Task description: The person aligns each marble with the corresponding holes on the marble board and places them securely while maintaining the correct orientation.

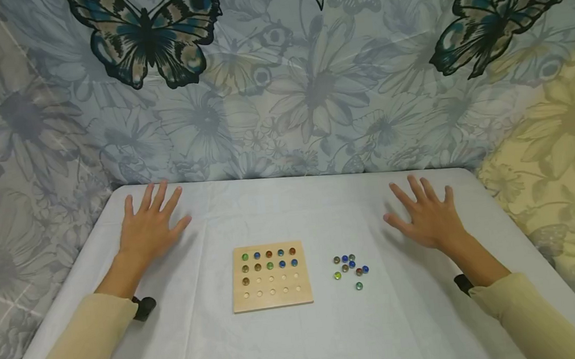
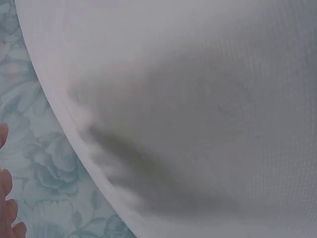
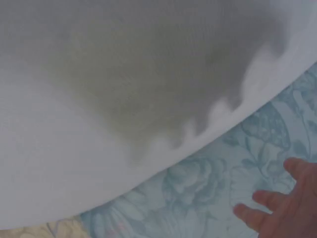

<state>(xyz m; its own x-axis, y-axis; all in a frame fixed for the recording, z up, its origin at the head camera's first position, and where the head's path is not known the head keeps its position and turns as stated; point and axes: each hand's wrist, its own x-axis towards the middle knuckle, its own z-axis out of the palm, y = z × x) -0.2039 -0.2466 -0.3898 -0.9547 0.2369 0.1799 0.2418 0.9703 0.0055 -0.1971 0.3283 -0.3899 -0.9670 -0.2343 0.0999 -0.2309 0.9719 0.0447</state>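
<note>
A light wooden board (image 1: 298, 299) with rows of round holes lies on the white cloth in the head view. Glass marbles (image 1: 269, 254) in green, blue and brown fill its two far rows, and one brown marble (image 1: 245, 281) sits at the left of the third row. Several loose marbles (image 1: 352, 264) lie scattered to the right of the board. My left hand (image 1: 149, 228) is spread to the left of the board, holding nothing. On the far side of the marbles, my right hand (image 1: 431, 219) is likewise spread and holds nothing. Both cast shadows on the cloth.
The white-covered table (image 1: 291, 344) ends at a rounded far edge. Behind it hangs a fabric (image 1: 320, 85) printed with flowers and butterflies. Yellow flowered fabric (image 1: 561, 138) stands along the right side.
</note>
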